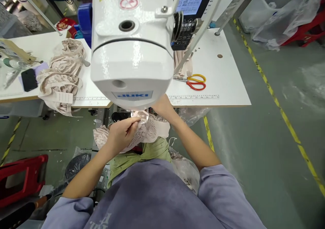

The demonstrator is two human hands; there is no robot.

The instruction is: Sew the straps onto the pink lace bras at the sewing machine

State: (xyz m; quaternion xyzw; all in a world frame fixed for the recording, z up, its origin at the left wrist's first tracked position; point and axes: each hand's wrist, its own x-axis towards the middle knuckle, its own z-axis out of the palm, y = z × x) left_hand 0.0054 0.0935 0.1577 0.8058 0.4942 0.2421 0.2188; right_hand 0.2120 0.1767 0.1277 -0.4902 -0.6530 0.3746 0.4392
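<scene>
A beige lace garment (152,129), bra-like with a plain band at its right end, hangs beneath the head of a white JUKI sewing machine (132,63) and over my lap. My left hand (123,132) is closed, thumb and forefinger pinching the lace edge beside the clear guard at the needle area. On the other side, my right hand (164,107) reaches under the machine head near the garment. Its fingers are hidden by the head, so I cannot tell their grip. The needle is out of sight too.
Scissors (196,82) with red and yellow handles lie right on the white table (223,83), near a stack of beige pieces (184,64). Left are piled beige lace garments (62,73) and a black phone (29,80). A control panel (189,15) stands behind; a red stool (22,180) is lower left.
</scene>
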